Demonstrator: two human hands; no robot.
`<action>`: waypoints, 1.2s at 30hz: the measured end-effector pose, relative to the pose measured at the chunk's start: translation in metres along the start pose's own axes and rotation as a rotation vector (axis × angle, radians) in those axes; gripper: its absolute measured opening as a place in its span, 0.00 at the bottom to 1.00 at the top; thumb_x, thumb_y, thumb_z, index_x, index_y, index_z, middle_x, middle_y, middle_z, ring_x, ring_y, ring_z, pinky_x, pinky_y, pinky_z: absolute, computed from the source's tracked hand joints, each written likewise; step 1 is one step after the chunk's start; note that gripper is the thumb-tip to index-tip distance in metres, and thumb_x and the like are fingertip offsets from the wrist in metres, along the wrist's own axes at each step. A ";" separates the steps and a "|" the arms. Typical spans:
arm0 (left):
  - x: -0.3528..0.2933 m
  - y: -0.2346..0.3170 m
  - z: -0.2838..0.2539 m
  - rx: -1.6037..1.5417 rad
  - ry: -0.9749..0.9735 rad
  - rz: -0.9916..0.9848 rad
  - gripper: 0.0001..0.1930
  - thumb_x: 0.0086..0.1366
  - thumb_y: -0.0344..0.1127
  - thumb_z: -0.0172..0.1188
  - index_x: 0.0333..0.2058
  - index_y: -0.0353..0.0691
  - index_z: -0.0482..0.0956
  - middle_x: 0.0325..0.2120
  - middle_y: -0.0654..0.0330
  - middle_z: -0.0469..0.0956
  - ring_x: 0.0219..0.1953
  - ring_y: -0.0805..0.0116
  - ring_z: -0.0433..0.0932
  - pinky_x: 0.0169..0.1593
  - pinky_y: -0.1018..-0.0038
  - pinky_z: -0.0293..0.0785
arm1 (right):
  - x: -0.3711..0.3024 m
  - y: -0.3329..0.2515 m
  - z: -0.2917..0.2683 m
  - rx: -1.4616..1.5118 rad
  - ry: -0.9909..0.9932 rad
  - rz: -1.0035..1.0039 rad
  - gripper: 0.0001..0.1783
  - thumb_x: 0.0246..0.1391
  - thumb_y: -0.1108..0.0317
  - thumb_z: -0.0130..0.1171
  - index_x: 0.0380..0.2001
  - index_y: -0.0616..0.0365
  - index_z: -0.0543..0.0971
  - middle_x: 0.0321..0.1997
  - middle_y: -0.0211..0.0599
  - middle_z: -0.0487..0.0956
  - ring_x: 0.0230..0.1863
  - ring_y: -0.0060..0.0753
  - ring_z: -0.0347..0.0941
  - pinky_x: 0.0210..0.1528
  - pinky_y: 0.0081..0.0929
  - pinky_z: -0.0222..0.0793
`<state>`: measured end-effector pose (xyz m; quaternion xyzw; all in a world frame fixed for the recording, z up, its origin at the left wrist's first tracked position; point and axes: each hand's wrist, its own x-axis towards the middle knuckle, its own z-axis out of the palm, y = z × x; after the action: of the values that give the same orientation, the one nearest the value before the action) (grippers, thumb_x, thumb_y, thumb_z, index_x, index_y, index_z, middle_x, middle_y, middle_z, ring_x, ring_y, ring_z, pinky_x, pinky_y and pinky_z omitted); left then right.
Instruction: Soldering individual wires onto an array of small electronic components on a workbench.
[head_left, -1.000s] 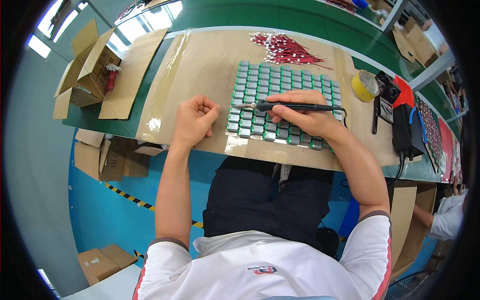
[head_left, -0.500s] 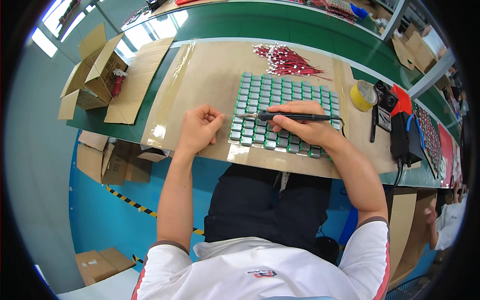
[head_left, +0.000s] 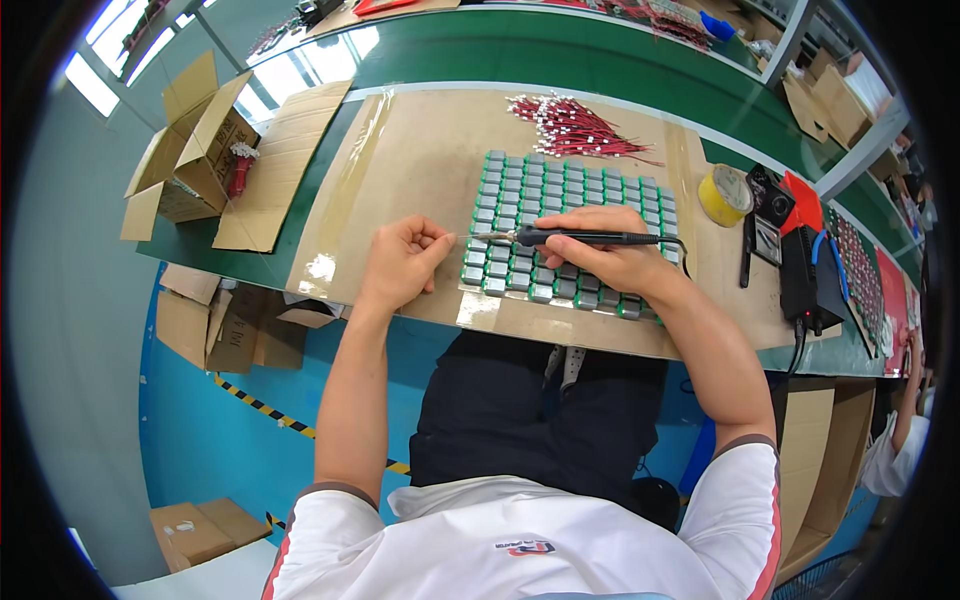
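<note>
My right hand point(head_left: 608, 250) is closed around the black handle of a soldering iron point(head_left: 530, 236), whose metal tip points left over the left columns of the grid. Pinched in the fingers of my left hand point(head_left: 402, 262) is a thin strand of solder wire point(head_left: 464, 236), which reaches right toward that tip. Whether wire and tip touch is too small to tell. Beneath them, rows of small grey blocks with green edges point(head_left: 545, 190) lie packed in a grid; my right hand covers part of it. Beyond the grid lies a pile of red wires with white connectors point(head_left: 580, 128).
The cardboard sheet point(head_left: 350, 200) covers the green table. To the right stand a roll of yellow tape point(head_left: 726, 194), a black box-shaped unit point(head_left: 808, 275) with a cord, and blue-handled pliers point(head_left: 838, 265). An open carton point(head_left: 205, 150) sits at far left. Another person's arm point(head_left: 908, 395) shows at the right edge.
Both hands hold nearly the same pose, the iron and solder wire still over the left part of the grid. The view has shifted slightly. At the right edge, the other person's arm has moved up.
</note>
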<state>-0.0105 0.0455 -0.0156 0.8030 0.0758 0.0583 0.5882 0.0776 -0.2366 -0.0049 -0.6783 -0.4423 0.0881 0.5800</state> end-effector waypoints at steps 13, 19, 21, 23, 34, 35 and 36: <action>-0.004 -0.006 -0.002 -0.045 -0.013 0.052 0.06 0.62 0.27 0.65 0.29 0.30 0.79 0.17 0.66 0.75 0.14 0.84 0.69 0.16 0.82 0.61 | -0.002 -0.005 -0.001 -0.001 -0.010 -0.010 0.13 0.59 0.74 0.64 0.47 0.65 0.84 0.34 0.40 0.86 0.33 0.25 0.85 0.34 0.19 0.77; -0.004 -0.004 -0.002 -0.026 -0.003 0.037 0.06 0.61 0.26 0.65 0.28 0.30 0.80 0.16 0.67 0.75 0.14 0.84 0.69 0.16 0.82 0.62 | -0.001 -0.006 0.001 0.021 0.002 -0.005 0.14 0.58 0.74 0.65 0.47 0.65 0.84 0.33 0.40 0.87 0.33 0.24 0.85 0.34 0.18 0.77; -0.004 -0.004 -0.002 -0.008 -0.014 0.040 0.06 0.62 0.26 0.65 0.28 0.30 0.80 0.16 0.66 0.75 0.14 0.84 0.69 0.16 0.82 0.62 | 0.000 -0.006 0.000 -0.032 -0.015 -0.004 0.14 0.58 0.75 0.65 0.47 0.65 0.84 0.34 0.40 0.87 0.33 0.24 0.84 0.34 0.18 0.77; -0.003 -0.005 -0.002 -0.008 -0.014 0.041 0.06 0.62 0.26 0.65 0.28 0.30 0.80 0.17 0.66 0.76 0.14 0.84 0.69 0.16 0.82 0.62 | -0.001 -0.007 0.000 -0.033 -0.016 0.000 0.14 0.58 0.74 0.65 0.47 0.65 0.84 0.34 0.40 0.87 0.32 0.24 0.84 0.34 0.18 0.77; -0.002 -0.006 -0.001 -0.007 -0.038 0.033 0.06 0.62 0.27 0.66 0.29 0.30 0.80 0.17 0.65 0.76 0.13 0.83 0.70 0.16 0.82 0.62 | -0.001 -0.004 0.001 -0.019 -0.005 0.017 0.14 0.57 0.74 0.66 0.47 0.63 0.85 0.34 0.41 0.87 0.31 0.24 0.84 0.33 0.19 0.77; -0.003 -0.005 -0.002 -0.006 -0.040 0.032 0.06 0.62 0.27 0.66 0.29 0.30 0.80 0.17 0.65 0.76 0.13 0.83 0.70 0.16 0.82 0.62 | -0.001 -0.004 0.001 -0.006 -0.003 0.018 0.14 0.56 0.74 0.66 0.47 0.63 0.85 0.33 0.40 0.87 0.31 0.24 0.84 0.33 0.19 0.77; -0.003 -0.005 -0.002 -0.005 -0.043 0.031 0.06 0.63 0.27 0.66 0.29 0.30 0.80 0.17 0.65 0.76 0.13 0.83 0.70 0.16 0.82 0.62 | -0.001 -0.005 0.001 0.007 -0.001 0.019 0.15 0.56 0.74 0.66 0.47 0.64 0.85 0.33 0.40 0.86 0.31 0.24 0.84 0.33 0.19 0.77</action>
<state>-0.0137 0.0479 -0.0197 0.8038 0.0505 0.0501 0.5906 0.0736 -0.2370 -0.0018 -0.6805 -0.4357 0.0956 0.5813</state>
